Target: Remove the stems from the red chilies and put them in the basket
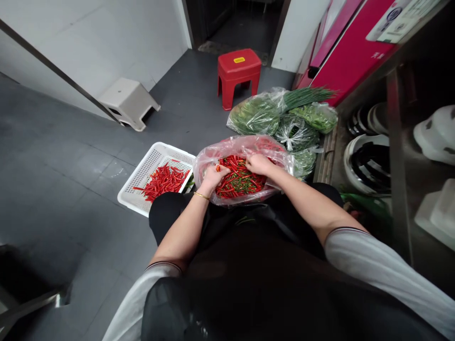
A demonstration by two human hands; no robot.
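Observation:
A clear plastic bag (202, 158) full of red chili peppers with green stems (241, 182) lies open in front of my lap. My left hand (213, 177), with a bracelet at the wrist, is closed over the bag's left side, and a red chili pepper shows between its fingers. Over the upper right part of the pile, my right hand (259, 165) is curled in a pinch; what its fingertips hold is hidden. To the left, a white perforated basket (133, 195) holds a heap of red chilies (165, 182).
Bags of green vegetables (254, 113) and a bundle of long green stalks (305, 97) lie beyond the chili bag. Two stools, one red (239, 66) and one off-white (126, 97), stand farther off. A metal shelf (400, 166) with containers runs along the right.

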